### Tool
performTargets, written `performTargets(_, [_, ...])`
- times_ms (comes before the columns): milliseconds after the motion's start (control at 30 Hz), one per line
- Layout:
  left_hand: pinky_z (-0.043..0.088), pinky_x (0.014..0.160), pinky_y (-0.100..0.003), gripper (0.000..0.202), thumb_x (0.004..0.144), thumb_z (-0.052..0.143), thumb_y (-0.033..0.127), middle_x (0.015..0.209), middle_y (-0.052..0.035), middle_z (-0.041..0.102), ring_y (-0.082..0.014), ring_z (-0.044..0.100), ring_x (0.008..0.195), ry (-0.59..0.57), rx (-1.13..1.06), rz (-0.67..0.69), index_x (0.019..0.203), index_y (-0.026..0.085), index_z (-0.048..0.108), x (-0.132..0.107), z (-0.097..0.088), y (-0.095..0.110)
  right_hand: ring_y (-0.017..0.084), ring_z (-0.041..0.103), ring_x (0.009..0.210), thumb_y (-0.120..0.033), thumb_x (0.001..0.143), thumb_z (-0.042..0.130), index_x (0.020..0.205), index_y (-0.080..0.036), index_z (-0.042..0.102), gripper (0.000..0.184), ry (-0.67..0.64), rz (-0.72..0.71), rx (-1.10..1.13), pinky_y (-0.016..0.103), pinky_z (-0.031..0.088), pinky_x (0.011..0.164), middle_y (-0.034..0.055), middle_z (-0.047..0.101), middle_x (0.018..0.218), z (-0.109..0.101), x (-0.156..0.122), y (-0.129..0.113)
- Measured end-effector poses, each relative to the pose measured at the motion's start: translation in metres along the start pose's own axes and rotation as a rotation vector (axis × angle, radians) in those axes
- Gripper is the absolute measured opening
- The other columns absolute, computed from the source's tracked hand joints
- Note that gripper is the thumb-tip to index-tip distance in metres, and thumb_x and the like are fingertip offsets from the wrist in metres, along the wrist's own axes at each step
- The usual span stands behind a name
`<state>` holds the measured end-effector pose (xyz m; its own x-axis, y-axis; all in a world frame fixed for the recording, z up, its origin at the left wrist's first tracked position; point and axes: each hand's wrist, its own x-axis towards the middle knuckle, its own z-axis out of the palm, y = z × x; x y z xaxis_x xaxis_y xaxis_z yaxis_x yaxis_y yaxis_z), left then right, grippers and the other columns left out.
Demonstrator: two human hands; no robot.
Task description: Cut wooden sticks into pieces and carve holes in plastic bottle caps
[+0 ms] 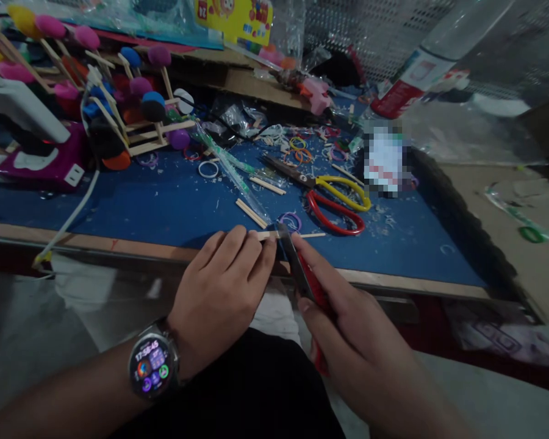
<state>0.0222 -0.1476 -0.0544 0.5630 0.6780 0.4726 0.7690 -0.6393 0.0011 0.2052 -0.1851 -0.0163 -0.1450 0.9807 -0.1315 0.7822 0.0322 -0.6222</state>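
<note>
At the front edge of the blue tabletop, my left hand (226,277) is closed, its fingers pressing down on a thin wooden stick (268,234). A red utility knife (308,277) is gripped in my right hand (352,329). Its dark blade lies across the stick, just right of my left fingertips. The stick's thin end (313,235) shows beyond the blade. Just behind are a purple rubber band (290,221) and a pair of short sticks (251,213). Scissors (332,201) with one yellow and one red handle loop lie to the right.
Stick frames with coloured clay balls (153,108) crowd the back left, by a purple power socket (46,161). A plastic bottle (414,82) stands back right. Rubber bands (298,149), shavings and a clear plastic sleeve (233,174) litter the blue tabletop (165,198). Cardboard (521,210) borders the right.
</note>
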Motion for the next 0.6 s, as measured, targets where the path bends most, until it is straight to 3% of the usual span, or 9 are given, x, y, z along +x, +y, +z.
performTargets(233, [0.055, 0.096, -0.045, 0.039, 0.097, 0.048, 0.013, 0.125, -0.0161, 0.069, -0.0307, 0.063, 0.113, 0.001, -0.015, 0.001, 0.132, 0.003, 0.062, -0.0015, 0.0020, 0.0034, 0.028, 0.061, 0.128, -0.020, 0.096, 0.044, 0.157, -0.030, 0.032, 0.064, 0.021, -0.014, 0.033, 0.050, 0.055, 0.102, 0.0056, 0.060, 0.144, -0.0028, -0.0093, -0.0001])
performTargets(400, [0.057, 0.093, -0.044, 0.039, 0.097, 0.046, 0.012, 0.134, -0.0153, 0.066, -0.0299, 0.063, 0.114, 0.001, -0.013, 0.018, 0.132, 0.003, 0.062, -0.0012, 0.0007, 0.0024, 0.029, 0.070, 0.112, -0.019, 0.095, 0.043, 0.158, -0.029, 0.032, 0.064, 0.002, -0.002, 0.033, 0.049, 0.061, 0.091, 0.0085, 0.069, 0.130, -0.0013, -0.0099, -0.0054])
performTargets(600, [0.057, 0.094, -0.045, 0.040, 0.095, 0.054, 0.016, 0.132, -0.0140, 0.067, -0.0302, 0.062, 0.113, -0.006, -0.021, 0.026, 0.133, 0.003, 0.061, -0.0016, 0.0012, 0.0004, 0.028, 0.072, 0.110, -0.017, 0.094, 0.044, 0.157, -0.030, 0.033, 0.066, 0.006, -0.021, 0.002, 0.045, 0.064, 0.084, 0.0079, 0.068, 0.132, 0.0012, -0.0084, -0.0073])
